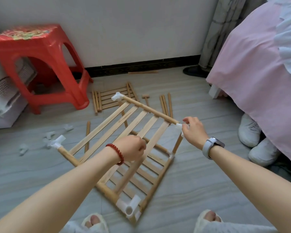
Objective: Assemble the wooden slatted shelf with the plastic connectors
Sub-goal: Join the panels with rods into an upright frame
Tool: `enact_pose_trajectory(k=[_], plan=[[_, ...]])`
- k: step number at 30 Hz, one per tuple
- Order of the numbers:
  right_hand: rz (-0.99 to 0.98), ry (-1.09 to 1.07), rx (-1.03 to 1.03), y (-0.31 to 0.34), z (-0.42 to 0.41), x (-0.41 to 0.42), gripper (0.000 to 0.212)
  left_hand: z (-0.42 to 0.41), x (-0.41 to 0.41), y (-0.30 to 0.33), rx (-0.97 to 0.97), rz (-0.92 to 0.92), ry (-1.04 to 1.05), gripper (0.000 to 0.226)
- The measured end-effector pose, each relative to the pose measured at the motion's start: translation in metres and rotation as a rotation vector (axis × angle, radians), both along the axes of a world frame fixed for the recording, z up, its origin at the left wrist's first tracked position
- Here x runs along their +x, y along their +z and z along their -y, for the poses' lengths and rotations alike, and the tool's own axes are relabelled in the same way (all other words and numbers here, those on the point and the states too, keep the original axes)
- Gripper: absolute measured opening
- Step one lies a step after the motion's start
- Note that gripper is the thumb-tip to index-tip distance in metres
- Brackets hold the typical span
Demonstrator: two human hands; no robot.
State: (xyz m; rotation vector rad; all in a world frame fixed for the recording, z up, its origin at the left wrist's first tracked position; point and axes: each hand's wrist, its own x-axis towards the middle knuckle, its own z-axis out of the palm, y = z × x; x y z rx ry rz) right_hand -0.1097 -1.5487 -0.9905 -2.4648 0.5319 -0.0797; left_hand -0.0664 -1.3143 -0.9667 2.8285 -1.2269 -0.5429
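So your half-built shelf (124, 148) is sitting on the floor (191, 190) right in front of you, tipped up at an angle, with one slatted panel raised on top and another lying flat under it. Your left hand (131, 148) is over the middle of the top panel, fingers curled into a fist around one of the slats. Your right hand (194, 132) is out at the far right corner, pinching the white plastic connector (179, 126) that caps the end of the round top rail (149, 109).

The shelf itself is pale wood: flat thin slats running between round dowel rails, white connectors at the corners. One connector (117, 96) sits at the far end of the top rail, another (58, 142) on the left corner, and a chunkier one (130, 206) with open sockets at the near corner by your feet.

Further back there's a spare slatted panel (114, 98) flat on the floor, a few loose dowels (165, 105) beside it, and a small wooden mallet (146, 98) between them. Some loose white connectors (49, 137) are scattered to the left, near the red stool (40, 64)
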Motion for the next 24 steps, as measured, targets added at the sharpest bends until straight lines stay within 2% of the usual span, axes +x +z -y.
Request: enact_pose_trajectory(k=[3,6,9,11,13,18,22,24], plan=[[-0.074,0.056,-0.028,-0.009,0.003,0.01,0.037,0.038,0.022,-0.005,-0.144,0.036,0.029,0.036],[-0.108,0.018,0.078,-0.02,0.004,0.019,0.032,0.081,0.046,-0.016,-0.246,0.108,0.023,0.045],[-0.061,-0.024,0.141,-0.029,0.006,0.023,0.031,0.12,0.066,-0.031,-0.149,0.117,-0.026,0.056],[-0.028,-0.043,0.167,-0.034,0.008,0.026,0.035,0.136,0.081,-0.04,-0.052,0.111,-0.064,0.05],[-0.005,-0.049,0.179,-0.036,0.01,0.028,0.032,0.142,0.092,-0.047,-0.036,0.115,-0.074,0.033],[0.066,-0.077,0.139,-0.044,0.006,0.025,0.024,0.141,0.1,-0.054,-0.173,0.162,-0.092,0.025],[0.051,-0.212,0.144,-0.043,0.02,0.024,0.022,0.135,0.099,-0.054,-0.258,0.16,-0.12,0.021],[0.043,-0.169,0.113,-0.043,0.022,0.022,0.018,0.133,0.094,-0.055,-0.263,0.14,-0.145,0.02]])
